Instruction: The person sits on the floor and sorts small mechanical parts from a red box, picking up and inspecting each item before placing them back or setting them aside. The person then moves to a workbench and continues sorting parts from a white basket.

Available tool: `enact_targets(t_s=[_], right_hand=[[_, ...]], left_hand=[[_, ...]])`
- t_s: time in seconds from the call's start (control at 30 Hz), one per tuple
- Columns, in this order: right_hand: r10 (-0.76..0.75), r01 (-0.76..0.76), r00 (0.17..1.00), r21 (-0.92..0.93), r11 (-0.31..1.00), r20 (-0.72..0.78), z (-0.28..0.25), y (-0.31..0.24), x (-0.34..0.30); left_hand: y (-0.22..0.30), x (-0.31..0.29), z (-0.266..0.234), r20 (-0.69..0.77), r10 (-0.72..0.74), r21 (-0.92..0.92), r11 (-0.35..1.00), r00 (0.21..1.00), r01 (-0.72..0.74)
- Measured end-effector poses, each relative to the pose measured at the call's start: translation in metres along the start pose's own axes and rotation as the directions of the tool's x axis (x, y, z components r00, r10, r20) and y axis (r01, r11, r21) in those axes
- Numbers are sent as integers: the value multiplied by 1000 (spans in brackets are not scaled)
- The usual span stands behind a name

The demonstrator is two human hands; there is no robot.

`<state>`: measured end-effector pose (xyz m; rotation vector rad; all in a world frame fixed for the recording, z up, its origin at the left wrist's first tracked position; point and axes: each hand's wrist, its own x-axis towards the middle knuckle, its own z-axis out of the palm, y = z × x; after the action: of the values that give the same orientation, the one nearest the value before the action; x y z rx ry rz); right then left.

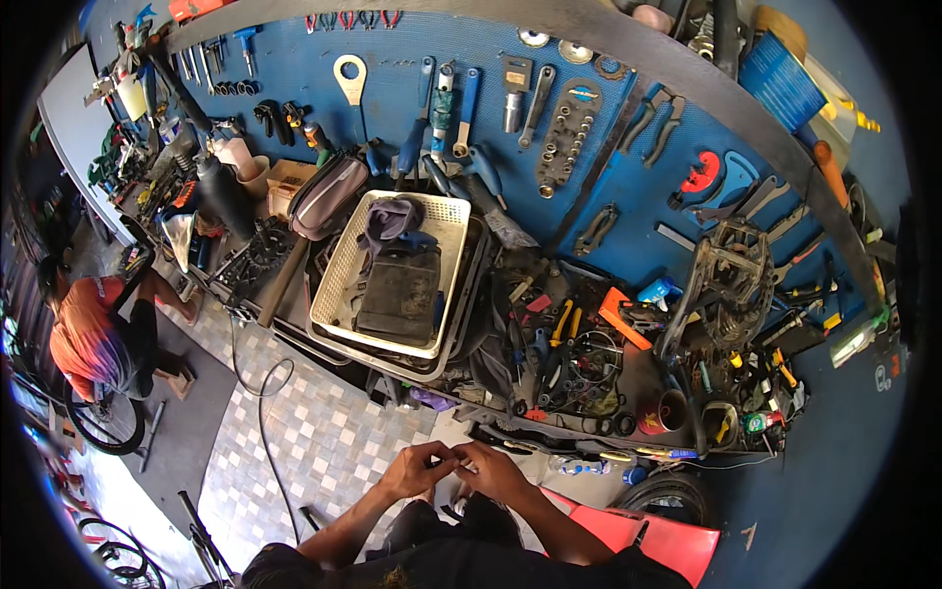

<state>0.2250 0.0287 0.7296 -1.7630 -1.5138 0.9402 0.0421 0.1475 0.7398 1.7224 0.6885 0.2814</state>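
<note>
My left hand and my right hand meet fingertip to fingertip in front of my body, just short of the bench edge. The fingers of both are curled into a pinch. Whatever lies between them, if anything, is too small to make out. Beyond them on the bench stands a cream plastic basket, nested in a darker tray. Inside it sit a worn black pouch and a crumpled dark cloth.
Right of the basket, the bench carries yellow-handled pliers, cables, an orange piece and a dirty metal frame. Tools hang on a blue pegboard. At left, a person bends by a bicycle wheel. A cable crosses the tiled floor.
</note>
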Motion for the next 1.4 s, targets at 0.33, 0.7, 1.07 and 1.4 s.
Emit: enact_targets(t_s=[0.33, 0.7, 1.07, 1.4], right_hand=[[286, -130, 958, 896, 425, 3, -80, 76, 5], [339, -78, 922, 769, 635, -186, -111, 37, 99], [360, -79, 742, 460, 885, -566, -64, -22, 198], [435, -216, 634, 394, 893, -640, -67, 9, 242]], left_hand=[[65, 28, -94, -514, 63, 257, 963, 856, 83], [4, 108, -307, -678, -121, 219, 908, 725, 356], [-13, 198, -341, -283, -58, 425, 887, 957, 180], [-2, 230, -351, -151, -233, 363, 891, 961, 273]])
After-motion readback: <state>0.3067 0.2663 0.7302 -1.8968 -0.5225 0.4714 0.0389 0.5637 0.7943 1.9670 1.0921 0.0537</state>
